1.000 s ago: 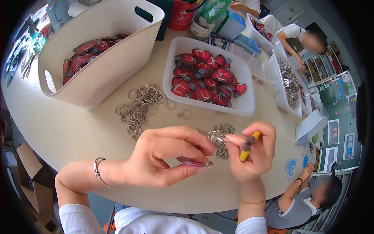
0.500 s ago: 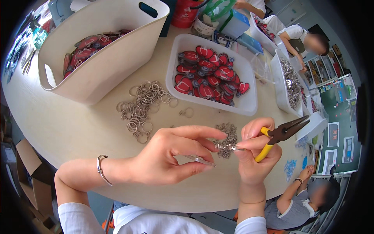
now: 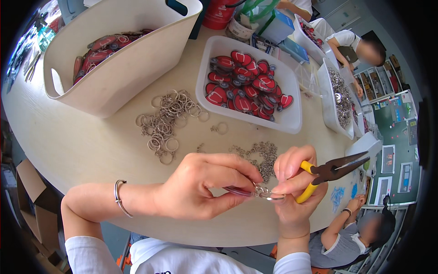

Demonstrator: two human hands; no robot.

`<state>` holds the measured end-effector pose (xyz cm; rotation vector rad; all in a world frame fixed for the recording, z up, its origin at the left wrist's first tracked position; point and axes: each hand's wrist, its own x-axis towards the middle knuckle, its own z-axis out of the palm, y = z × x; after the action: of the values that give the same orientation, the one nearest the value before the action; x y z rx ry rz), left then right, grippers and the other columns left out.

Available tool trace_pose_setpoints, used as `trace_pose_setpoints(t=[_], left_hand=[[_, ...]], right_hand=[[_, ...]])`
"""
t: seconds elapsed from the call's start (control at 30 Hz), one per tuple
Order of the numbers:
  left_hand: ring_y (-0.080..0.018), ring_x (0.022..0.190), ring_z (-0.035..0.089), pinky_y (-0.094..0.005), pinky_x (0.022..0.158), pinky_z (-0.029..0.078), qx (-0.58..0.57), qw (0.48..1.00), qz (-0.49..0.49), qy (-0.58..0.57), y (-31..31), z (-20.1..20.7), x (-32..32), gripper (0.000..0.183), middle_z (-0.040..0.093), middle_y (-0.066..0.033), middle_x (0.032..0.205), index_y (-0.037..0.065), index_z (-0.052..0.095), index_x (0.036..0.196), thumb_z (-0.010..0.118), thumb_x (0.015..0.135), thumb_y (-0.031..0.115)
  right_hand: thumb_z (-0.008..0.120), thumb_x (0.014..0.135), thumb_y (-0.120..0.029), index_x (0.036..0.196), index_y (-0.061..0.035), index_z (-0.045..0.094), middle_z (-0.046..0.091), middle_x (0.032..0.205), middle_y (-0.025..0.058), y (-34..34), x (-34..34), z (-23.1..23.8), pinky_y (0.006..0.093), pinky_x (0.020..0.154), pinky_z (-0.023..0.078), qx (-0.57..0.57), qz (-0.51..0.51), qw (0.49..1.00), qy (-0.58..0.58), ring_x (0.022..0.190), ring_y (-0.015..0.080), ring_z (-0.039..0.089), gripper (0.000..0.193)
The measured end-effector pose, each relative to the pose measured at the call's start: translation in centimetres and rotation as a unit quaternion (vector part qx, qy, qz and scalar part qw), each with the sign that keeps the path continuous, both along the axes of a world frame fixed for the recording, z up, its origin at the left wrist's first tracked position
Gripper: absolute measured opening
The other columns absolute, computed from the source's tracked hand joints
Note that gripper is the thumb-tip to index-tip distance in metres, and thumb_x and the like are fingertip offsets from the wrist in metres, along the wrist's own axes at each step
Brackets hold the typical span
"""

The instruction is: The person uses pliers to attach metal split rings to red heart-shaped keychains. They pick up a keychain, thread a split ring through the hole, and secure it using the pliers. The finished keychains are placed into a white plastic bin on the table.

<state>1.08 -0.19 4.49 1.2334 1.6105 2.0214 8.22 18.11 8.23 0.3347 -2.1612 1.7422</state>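
My left hand (image 3: 207, 185) pinches a flat, dark red pendant (image 3: 238, 191) by its edges, seen nearly edge-on. In my right hand (image 3: 296, 189) a metal key ring (image 3: 273, 197) sits between thumb and fingers. That same hand also keeps pliers (image 3: 331, 171) with yellow handles, their dark jaws parted and pointing away to the right. A short bit of metal chain (image 3: 261, 188) lies between pendant and ring, at my left fingertips; whether it is hooked to the pendant is too small to tell.
Small metal links (image 3: 264, 157) are heaped just beyond my hands, with a pile of key rings (image 3: 166, 123) farther left. A white tray (image 3: 204, 77) holds red pendants; a tall white bin (image 3: 137, 68) holds more. Co-workers sit at the right, near a tray of metal parts (image 3: 340, 96).
My hands have come closer together and slightly lower. The pendant's end now meets the chain by the key ring, where before they were apart. The pliers' jaws have parted a little more.
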Motion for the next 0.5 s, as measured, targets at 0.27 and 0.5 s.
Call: trace_pose_setpoints(t=[0.27, 0.5], left_hand=[[-0.0204, 0.086, 0.067, -0.0281, 0.073, 0.058, -0.007, 0.999, -0.007, -0.035, 0.11, -0.24, -0.01, 0.013, 0.066, -0.0129, 0.1, -0.002, 0.07, 0.086, 0.071, 0.074, -0.006], [-0.02, 0.087, 0.067, -0.0282, 0.073, 0.057, -0.007, 0.999, -0.022, -0.045, 0.05, -0.21, -0.11, 0.013, 0.066, -0.0126, 0.1, -0.002, 0.07, 0.086, 0.072, 0.074, -0.005]], right_hand=[[0.082, 0.069, -0.014, 0.077, -0.0137, 0.072, 0.045, 0.093, 0.0018, -0.1, 0.31, -0.09, 0.0254, 0.059, 0.038, -0.02, 0.007, 1.0, 0.003, 0.07, 0.0131, 0.047, 0.012], [0.082, 0.07, -0.015, 0.076, -0.0141, 0.072, 0.045, 0.092, 0.0016, -0.18, 0.35, 0.05, 0.0258, 0.059, 0.038, -0.02, 0.006, 1.0, -0.003, 0.069, 0.0125, 0.047, 0.012]])
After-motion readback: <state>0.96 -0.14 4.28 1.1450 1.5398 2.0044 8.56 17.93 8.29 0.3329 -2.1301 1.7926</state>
